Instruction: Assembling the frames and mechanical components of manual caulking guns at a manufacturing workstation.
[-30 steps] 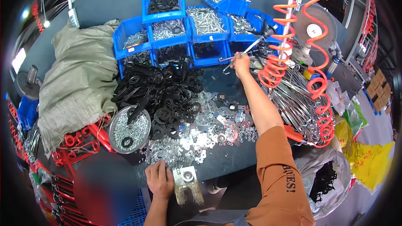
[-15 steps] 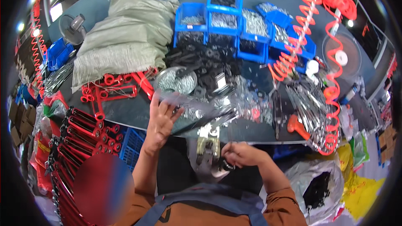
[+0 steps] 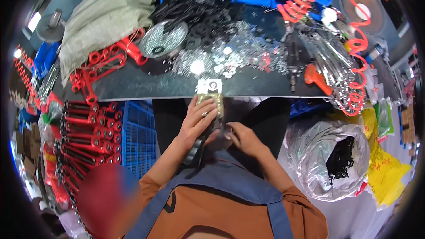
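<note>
My left hand (image 3: 200, 121) is wrapped over a yellowish metal fixture (image 3: 220, 102) at the table's front edge, fingers together and bent round its side. A pale metal plate with a round ring (image 3: 213, 85) sits at the fixture's far end. Under my left wrist hangs a dark, curved piece (image 3: 193, 152), partly hidden and hard to identify. Just right of the fixture, my right hand (image 3: 244, 139) is closed, with thumb and forefinger near each other. Whatever it may hold is too small or blurred to make out.
Loose small metal parts (image 3: 230, 57) cover the tabletop beside a metal bowl (image 3: 164, 39) of fasteners. Red tubular parts (image 3: 95, 73) lie left, near a large sack (image 3: 110, 13). An orange-handled tool (image 3: 316, 79) and red coiled hose (image 3: 356, 62) are right. A plastic bag (image 3: 310, 159) stands below.
My left hand has come down from above the table onto the fixture, its fingers closing. The blurred dark object over the tabletop is gone from there. The view has tilted downward.
</note>
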`<state>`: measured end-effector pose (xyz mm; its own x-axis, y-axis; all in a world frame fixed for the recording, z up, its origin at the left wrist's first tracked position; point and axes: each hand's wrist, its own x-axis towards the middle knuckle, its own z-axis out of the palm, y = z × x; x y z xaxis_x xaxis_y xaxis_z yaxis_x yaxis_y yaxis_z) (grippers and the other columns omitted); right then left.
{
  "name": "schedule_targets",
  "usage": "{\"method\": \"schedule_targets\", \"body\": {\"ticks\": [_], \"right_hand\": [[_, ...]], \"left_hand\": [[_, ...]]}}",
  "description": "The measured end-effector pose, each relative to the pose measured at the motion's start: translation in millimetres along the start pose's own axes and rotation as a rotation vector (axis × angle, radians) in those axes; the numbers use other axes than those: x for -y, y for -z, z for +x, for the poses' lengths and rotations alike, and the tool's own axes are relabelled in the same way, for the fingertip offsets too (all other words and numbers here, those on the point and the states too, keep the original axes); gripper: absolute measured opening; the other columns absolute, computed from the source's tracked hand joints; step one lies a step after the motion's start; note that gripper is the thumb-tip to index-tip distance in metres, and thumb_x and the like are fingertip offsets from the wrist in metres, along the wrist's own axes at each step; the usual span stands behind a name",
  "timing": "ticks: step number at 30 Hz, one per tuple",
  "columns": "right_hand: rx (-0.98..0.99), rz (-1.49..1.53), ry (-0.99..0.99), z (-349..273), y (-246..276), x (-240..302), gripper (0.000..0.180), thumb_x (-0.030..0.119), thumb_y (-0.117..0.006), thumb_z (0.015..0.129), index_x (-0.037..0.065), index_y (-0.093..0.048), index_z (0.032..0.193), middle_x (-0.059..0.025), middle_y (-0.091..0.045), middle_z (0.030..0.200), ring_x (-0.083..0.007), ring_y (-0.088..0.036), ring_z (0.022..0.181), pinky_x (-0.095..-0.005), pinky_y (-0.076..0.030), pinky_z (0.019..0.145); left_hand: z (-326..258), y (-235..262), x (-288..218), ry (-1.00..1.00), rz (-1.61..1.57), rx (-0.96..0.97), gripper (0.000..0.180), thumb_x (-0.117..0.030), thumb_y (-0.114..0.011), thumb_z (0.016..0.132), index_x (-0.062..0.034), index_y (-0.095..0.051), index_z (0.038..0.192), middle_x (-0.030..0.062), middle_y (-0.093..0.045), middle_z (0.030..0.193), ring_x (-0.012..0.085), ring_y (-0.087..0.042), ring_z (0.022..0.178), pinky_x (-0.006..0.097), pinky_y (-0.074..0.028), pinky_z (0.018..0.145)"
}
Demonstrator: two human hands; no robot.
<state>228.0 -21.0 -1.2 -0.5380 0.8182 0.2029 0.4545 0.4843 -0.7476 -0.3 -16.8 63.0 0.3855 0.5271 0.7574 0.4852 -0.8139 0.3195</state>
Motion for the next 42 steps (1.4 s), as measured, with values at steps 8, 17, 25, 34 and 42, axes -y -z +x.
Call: {"method": "schedule_targets", "body": {"ticks": [8,17,25,34,42], "right_hand": [[0.036,0.088,-0.057,17.3,11.0,-1.7,0.025,0.007,-0.059,0.087,-0.003,-0.058,0.109,-0.0196,-0.063,0.099,-0.0349,-0.064,0.085,-0.0375,-0.052,0.075],[-0.443,0.164,-0.18,92.6,65.1,-17.0,0.01,0.003,-0.064,0.086,-0.002,-0.062,0.095,-0.0021,-0.062,0.077,-0.006,-0.058,0.065,-0.0228,-0.047,0.058],[-0.428,0.054,-0.17,151.5,75.4,-39.4,0.011,0.006,-0.067,0.083,-0.001,-0.067,0.091,-0.0035,-0.064,0.076,-0.0075,-0.058,0.062,-0.0221,-0.047,0.055],[-0.399,-0.037,-0.122,201.7,70.5,-44.8,0.014,0.008,-0.065,0.079,0.001,-0.068,0.09,-0.0144,-0.068,0.09,-0.0268,-0.066,0.079,-0.0343,-0.05,0.072],[-0.398,-0.634,0.051,295.5,73.9,-63.2,0.016,0.013,-0.067,0.079,0.002,-0.067,0.089,-0.0158,-0.065,0.091,-0.035,-0.063,0.081,-0.041,-0.05,0.075]], "left_hand": [[-11.8,-7.4,16.0,0.157,0.097,0.044,0.066,-0.023,-0.081,0.067,-0.0011,-0.055,0.124,0.0168,-0.057,0.123,0.0335,-0.054,0.118,0.052,-0.033,0.107],[-18.9,-30.5,7.7,0.27,0.406,0.072,0.065,-0.041,-0.076,0.069,-0.0063,-0.057,0.121,0.0109,-0.057,0.124,0.029,-0.05,0.122,0.058,-0.023,0.107],[-24.0,-37.1,7.7,0.352,0.315,0.085,0.067,-0.033,-0.075,0.068,-0.0072,-0.054,0.126,0.0109,-0.051,0.131,0.0306,-0.045,0.125,0.056,-0.027,0.107],[-18.6,-30.0,15.1,0.32,0.315,0.107,0.062,-0.035,-0.071,0.071,-0.0068,-0.057,0.124,0.0115,-0.055,0.128,0.0271,-0.051,0.12,0.054,-0.031,0.106],[-14.0,-30.5,16.9,0.318,0.279,0.07,0.066,-0.037,-0.07,0.071,-0.0069,-0.054,0.128,0.0115,-0.054,0.129,0.0273,-0.052,0.119,0.051,-0.032,0.106]]}}
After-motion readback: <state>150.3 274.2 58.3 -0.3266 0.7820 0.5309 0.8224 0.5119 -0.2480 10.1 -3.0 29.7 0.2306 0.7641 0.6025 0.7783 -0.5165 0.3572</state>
